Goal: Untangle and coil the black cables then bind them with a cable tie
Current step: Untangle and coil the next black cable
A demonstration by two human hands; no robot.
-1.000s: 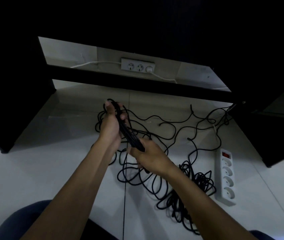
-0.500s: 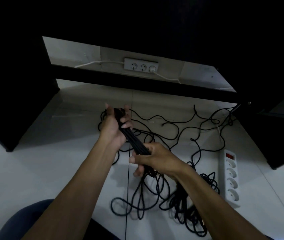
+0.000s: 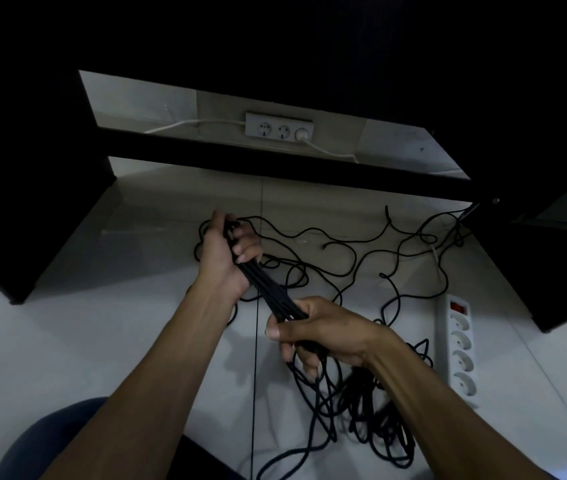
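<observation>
Left hand (image 3: 228, 258), frame centre: fingers curled round upper end of cable bundle (image 3: 268, 289). Right hand (image 3: 323, 332), lower right of it: thumb and fingers clamp bundle's lower end. Bundle taut, diagonal between hands. Loose black cables (image 3: 354, 410) trail from right hand onto white floor (image 3: 67, 341), tangled, lower centre. White power strip (image 3: 462, 351) at right, beside tangle. Wall sockets (image 3: 279, 129) upper centre.

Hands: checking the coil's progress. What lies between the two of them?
In the head view, a taut bundle of black cables spans from left hand to right hand.
</observation>
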